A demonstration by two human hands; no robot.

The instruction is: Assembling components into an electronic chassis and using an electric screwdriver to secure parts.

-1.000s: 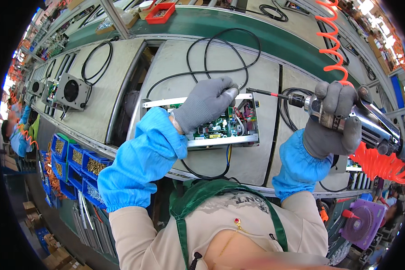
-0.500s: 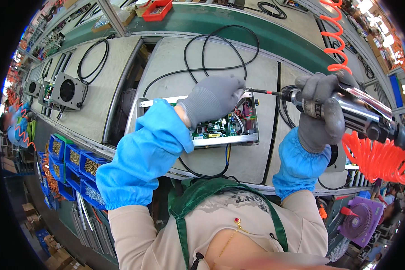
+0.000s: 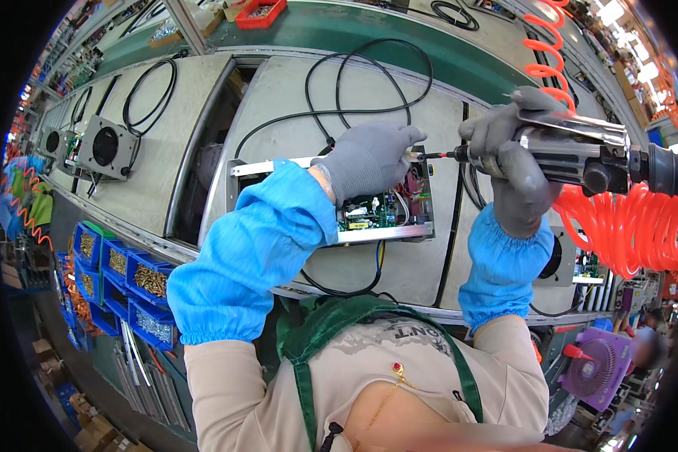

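Observation:
My right hand (image 3: 516,151), in a grey glove, is wrapped round a black and silver air screwdriver (image 3: 591,158), held level. Its thin bit (image 3: 442,155) points left to the right end of an open metal chassis (image 3: 388,235). Above that chassis, my grey-gloved left hand (image 3: 369,160) has its fingers closed at the bit's tip. A small pale piece shows there, too small to name. Inside the chassis lies a green circuit board (image 3: 361,217) with wires, partly hidden by my left hand and blue sleeve.
A black cable (image 3: 324,114) loops behind the chassis. Orange coiled air hoses (image 3: 633,233) hang at the right. Fan units (image 3: 105,151) stand at the left. Blue bins (image 3: 149,279) of small metal parts sit at the lower left. A purple fan (image 3: 597,368) is at the lower right.
My right hand and the screwdriver have shifted left, and the tool's rear has swung up to level. My left hand has moved slightly right at the bit's tip.

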